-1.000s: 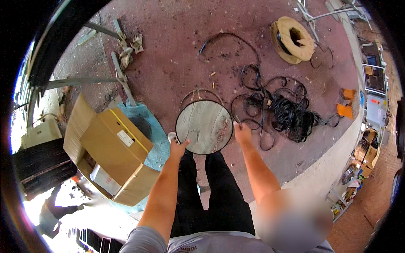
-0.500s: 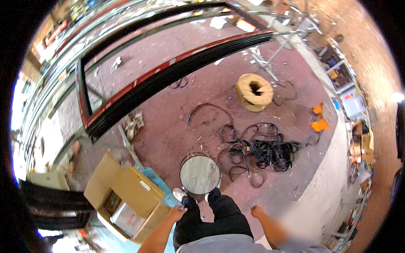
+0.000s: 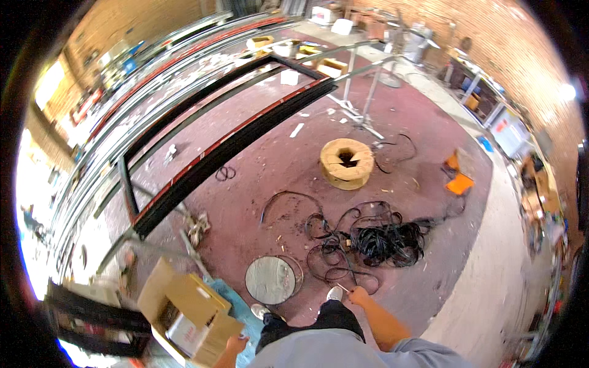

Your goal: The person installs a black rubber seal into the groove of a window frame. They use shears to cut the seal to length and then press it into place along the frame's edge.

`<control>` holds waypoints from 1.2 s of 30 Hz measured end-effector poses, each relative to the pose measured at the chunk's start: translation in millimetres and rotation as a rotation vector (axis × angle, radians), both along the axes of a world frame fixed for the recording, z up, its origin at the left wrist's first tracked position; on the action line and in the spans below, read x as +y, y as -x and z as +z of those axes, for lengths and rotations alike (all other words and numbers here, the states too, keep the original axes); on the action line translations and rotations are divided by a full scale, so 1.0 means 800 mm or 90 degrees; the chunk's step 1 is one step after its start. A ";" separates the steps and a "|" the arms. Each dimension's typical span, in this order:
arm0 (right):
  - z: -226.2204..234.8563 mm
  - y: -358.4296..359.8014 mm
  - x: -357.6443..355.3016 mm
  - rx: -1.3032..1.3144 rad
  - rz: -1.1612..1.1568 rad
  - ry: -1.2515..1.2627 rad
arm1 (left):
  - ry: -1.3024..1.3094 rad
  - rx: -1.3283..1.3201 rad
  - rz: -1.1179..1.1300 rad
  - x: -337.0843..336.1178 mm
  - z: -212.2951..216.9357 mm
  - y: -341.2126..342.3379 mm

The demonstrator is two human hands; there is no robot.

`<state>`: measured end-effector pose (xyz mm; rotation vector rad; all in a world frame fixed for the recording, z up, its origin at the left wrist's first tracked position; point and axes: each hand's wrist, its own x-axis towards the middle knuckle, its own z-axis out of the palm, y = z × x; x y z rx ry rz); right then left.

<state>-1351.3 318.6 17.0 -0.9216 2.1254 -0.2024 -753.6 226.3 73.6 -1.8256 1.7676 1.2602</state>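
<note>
My right hand (image 3: 358, 297) sits low, right of centre, closed around the end of a thin pale stick or cable (image 3: 343, 288), just under the tangle of black cable (image 3: 380, 240) on the red floor (image 3: 270, 165). My left hand (image 3: 235, 344) is at the bottom edge, touching the flap of the open cardboard box (image 3: 184, 313) at lower left; can't tell how far its fingers are spread. Round grey disc (image 3: 270, 280) lies flat just above my shoes, cable spool (image 3: 346, 162) up centre.
</note>
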 end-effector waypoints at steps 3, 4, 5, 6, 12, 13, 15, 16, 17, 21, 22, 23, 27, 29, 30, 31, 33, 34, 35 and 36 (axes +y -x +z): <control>-0.003 0.013 0.011 -0.142 -0.055 0.029 | 0.003 -0.126 -0.278 0.043 -0.041 -0.014; 0.061 0.050 0.022 -0.091 -0.058 -0.017 | -0.037 -0.105 -0.129 0.049 -0.026 0.077; 0.051 0.087 0.054 -0.055 0.005 -0.012 | -0.044 -0.071 -0.063 0.031 0.024 0.152; 0.028 0.119 0.083 -0.116 -0.063 -0.096 | -0.063 0.012 -0.058 0.009 0.080 0.206; -0.014 0.269 0.184 -0.069 0.060 -0.190 | 0.138 0.211 -0.038 -0.014 0.140 0.345; -0.002 0.278 0.179 -0.066 0.057 -0.191 | 0.109 0.205 -0.032 -0.016 0.147 0.355; 0.018 0.285 0.162 -0.072 0.043 -0.174 | 0.137 0.238 0.018 -0.013 0.150 0.351; 0.027 0.288 0.153 -0.080 0.029 -0.162 | 0.153 0.257 0.039 -0.013 0.150 0.351; 0.033 0.289 0.141 -0.088 0.004 -0.140 | 0.149 0.217 0.029 -0.017 0.164 0.352; 0.041 0.245 0.079 -0.209 -0.100 -0.021 | 0.162 0.143 0.065 0.020 0.163 0.321; 0.041 0.221 0.056 -0.266 -0.117 0.025 | 0.180 0.147 0.079 0.023 0.163 0.311; 0.040 0.194 0.032 -0.305 -0.093 0.069 | 0.165 0.142 0.074 0.023 0.162 0.308; 0.174 0.026 -0.091 -0.349 0.351 0.257 | 0.162 0.240 0.178 0.037 0.196 0.308; 0.202 -0.057 -0.131 -0.421 0.390 0.232 | 0.163 0.344 0.311 0.040 0.178 0.306; 0.208 -0.088 -0.151 -0.464 0.386 0.214 | 0.119 0.395 0.330 0.025 0.185 0.305; 0.221 -0.120 -0.167 -0.445 0.453 0.222 | 0.093 0.452 0.427 0.016 0.192 0.306; 0.251 -0.186 -0.191 -0.405 0.586 0.228 | 0.054 0.554 0.576 0.007 0.203 0.297; 0.272 -0.219 -0.195 -0.379 0.625 0.230 | 0.044 0.599 0.627 0.003 0.207 0.285; 0.301 -0.248 -0.191 -0.355 0.665 0.229 | 0.032 0.644 0.680 0.002 0.206 0.270; 0.329 -0.274 -0.188 -0.327 0.704 0.230 | 0.011 0.651 0.697 0.001 0.202 0.253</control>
